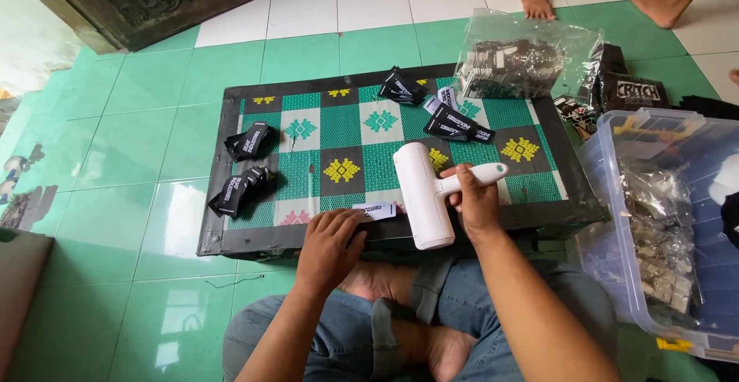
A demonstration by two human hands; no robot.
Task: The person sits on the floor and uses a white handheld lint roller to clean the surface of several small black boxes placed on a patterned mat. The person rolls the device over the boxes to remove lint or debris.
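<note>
The right hand (476,197) is gripping a white roller (423,196) by its handle; the small label (375,211) is lying just left, pinned under left hand (329,247) fingertips, its long axis crossing the drum's

On the low table (308,232) before us, label bundles (248,142) lie at the left and far edges. Our left hand (329,245) presses a label (374,211) at the near edge; just right, our right hand (475,197) holds a lint roller (423,196). A storage bin (662,128) stands right, a bag of labels (523,58) behind.
</note>
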